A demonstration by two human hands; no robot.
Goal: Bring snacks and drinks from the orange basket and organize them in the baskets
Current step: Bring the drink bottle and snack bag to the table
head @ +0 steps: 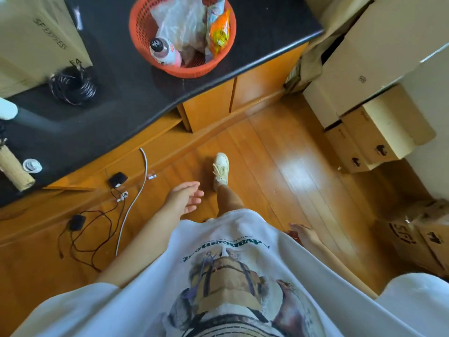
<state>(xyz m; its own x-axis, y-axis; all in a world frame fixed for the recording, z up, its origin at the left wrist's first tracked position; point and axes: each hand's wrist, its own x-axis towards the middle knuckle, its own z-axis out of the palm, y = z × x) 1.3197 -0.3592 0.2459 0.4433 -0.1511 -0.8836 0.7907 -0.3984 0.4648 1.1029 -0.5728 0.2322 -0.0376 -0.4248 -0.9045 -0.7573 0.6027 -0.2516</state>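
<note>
While the person stands on the wooden floor, the left hand hangs in front of the white shirt with its fingers loosely extended and holding nothing. The right hand shows only partly beside the shirt's hem; its fingers appear relaxed and hold nothing. Well ahead of the left fingers, the orange basket stands on the dark counter near its front edge. Inside it lie a pink bottle with a dark cap, a clear plastic bag and an orange snack packet. Farther left of those fingers, a coil of black cable rests on the counter. Black and white cords trail over the floor just left of the left forearm. Cardboard boxes are stacked ahead of the right fingers.
</note>
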